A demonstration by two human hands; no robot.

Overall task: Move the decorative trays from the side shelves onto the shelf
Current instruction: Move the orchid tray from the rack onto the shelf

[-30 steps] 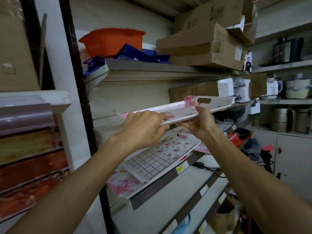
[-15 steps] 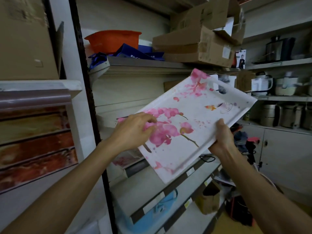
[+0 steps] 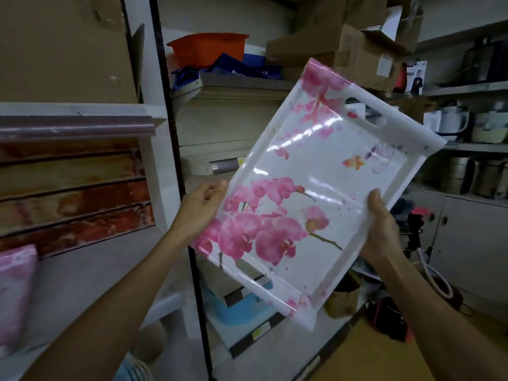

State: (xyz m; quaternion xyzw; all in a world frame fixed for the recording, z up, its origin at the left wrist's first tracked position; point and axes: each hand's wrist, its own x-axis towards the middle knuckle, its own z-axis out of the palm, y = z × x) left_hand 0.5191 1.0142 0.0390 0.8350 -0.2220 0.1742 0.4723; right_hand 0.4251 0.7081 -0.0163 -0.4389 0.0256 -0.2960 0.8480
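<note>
Far left: a second pink-flowered tray [image 3: 15, 295] stands at the frame edge on the left-hand shelf [image 3: 82, 273], below a stack of red-brown boards [image 3: 74, 188]. This shelf is probably the destination, though that is a judgement only. Centre-left: the person's left hand [image 3: 202, 206] closes on the left long edge of the orchid tray [image 3: 310, 193], thumb on the printed face, fingers behind and hidden. Centre: the tray is airborne, clear of every shelf, face tilted toward the viewer. Its long axis runs from lower left to upper right, the slotted handle end pointing up and right. Right: the right hand [image 3: 380, 226] clamps the opposite long edge, slightly lower. The left-hand shelf lies down and left of the tray, on the left hand's side, so that hand is nearer and would likely lead.
</note>
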